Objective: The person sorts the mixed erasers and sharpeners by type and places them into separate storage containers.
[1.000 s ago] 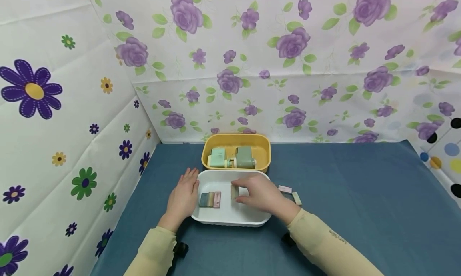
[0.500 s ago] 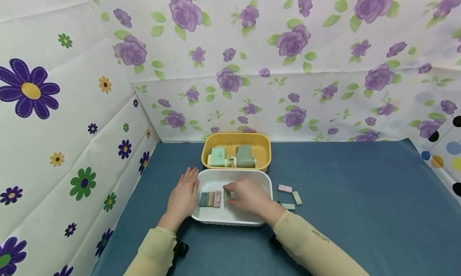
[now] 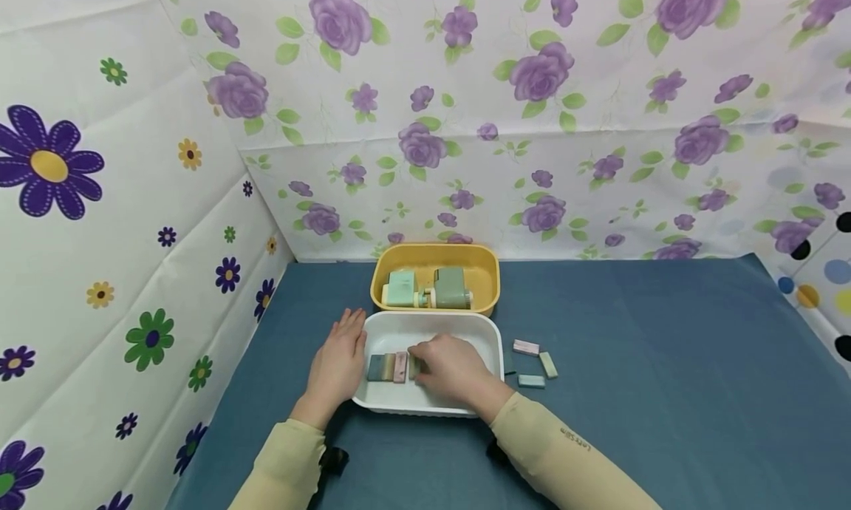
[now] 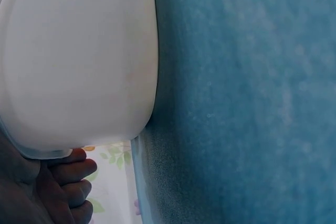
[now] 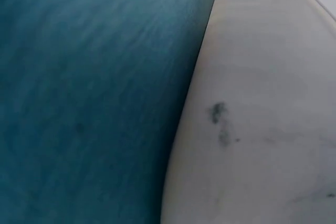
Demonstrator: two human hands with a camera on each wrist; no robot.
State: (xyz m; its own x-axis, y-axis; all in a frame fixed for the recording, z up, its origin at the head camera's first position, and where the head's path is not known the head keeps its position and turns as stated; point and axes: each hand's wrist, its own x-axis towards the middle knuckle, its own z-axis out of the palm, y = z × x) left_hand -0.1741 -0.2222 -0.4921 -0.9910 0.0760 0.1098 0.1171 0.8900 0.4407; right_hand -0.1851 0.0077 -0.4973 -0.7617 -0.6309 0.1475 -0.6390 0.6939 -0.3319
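Note:
In the head view my right hand (image 3: 455, 369) reaches into a white plastic basin (image 3: 392, 398) and pinches a small pale green, eraser-like block (image 3: 413, 367) between thumb and fingers. Just left of it lies a pink block (image 3: 400, 367), the last of a row with a tan strip and a dark teal block (image 3: 375, 367). My left hand (image 3: 337, 366) rests against the basin's left rim, fingers straight and pointing away. In the left wrist view the fingers (image 4: 76, 174) show past the basin's end wall. The right wrist view has only the basin's outer wall (image 5: 252, 103) and cloth.
Behind the white basin stands a yellow basin (image 3: 490, 277) with a mint device (image 3: 402, 288) and a darker green one (image 3: 452, 288), both boxy with pale knobs. On the blue cloth to the right lie a pink block (image 3: 526, 347), a pale green block (image 3: 548, 365) and a mint block (image 3: 531, 381).
My right hand has moved left inside the basin with the pale green block, bringing it up beside the pink one. The loose blocks on the right have come into view. The left hand has stayed put.

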